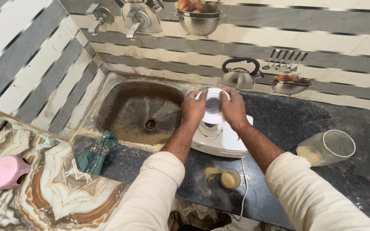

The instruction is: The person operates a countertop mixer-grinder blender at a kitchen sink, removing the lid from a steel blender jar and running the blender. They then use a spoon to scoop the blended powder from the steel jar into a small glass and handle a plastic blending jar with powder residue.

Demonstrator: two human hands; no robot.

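A white mixer-grinder base [222, 143] stands on the dark stone counter [305, 124], just right of the sink. A jar with a white lid [213, 107] sits on top of it. My left hand [193, 108] grips the lid's left side and my right hand [233, 109] grips its right side. A red thread circles my right wrist. Both sleeves are cream-coloured. The jar's body is mostly hidden by my hands.
A stained steel sink [138, 112] with a drain lies to the left. A green cloth [96, 152] hangs over its front edge. A clear plastic jar [326, 148] lies on its side at right. A small cup of yellowish liquid [230, 178] stands near the counter's front edge. A pink object [6, 172] rests at far left.
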